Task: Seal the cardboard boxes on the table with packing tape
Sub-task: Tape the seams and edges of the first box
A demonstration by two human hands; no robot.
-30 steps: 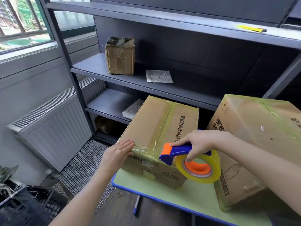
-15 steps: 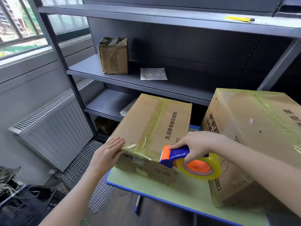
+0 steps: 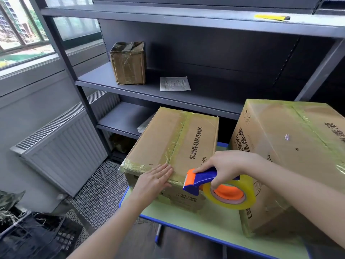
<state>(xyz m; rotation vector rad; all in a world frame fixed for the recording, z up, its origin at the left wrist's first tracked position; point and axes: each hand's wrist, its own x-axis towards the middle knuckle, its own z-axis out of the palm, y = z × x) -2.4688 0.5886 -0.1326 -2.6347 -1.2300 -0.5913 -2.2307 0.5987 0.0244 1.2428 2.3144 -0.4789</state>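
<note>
A smaller cardboard box [image 3: 168,139] with yellowish tape along its top seam and edges stands on the green table [image 3: 201,219]. My left hand [image 3: 153,179] lies flat with straight fingers on the box's near top edge, by the seam. My right hand [image 3: 225,165] grips the blue and orange tape dispenser [image 3: 203,179], whose clear tape roll [image 3: 231,195] hangs in front of the box's near right corner. A larger taped box [image 3: 291,152] stands to the right, partly behind my right forearm.
Behind the table rises a dark metal shelf unit [image 3: 168,94] holding a small taped box [image 3: 128,62] and a paper packet [image 3: 174,83]. A yellow knife [image 3: 271,17] lies on the top shelf. A radiator [image 3: 61,144] lines the left wall; wire mesh [image 3: 99,195] and a black crate [image 3: 28,238] sit on the floor.
My left hand has slid right along the box's near edge, from its left corner to the middle seam. The right hand with the dispenser has stayed by the near right corner.
</note>
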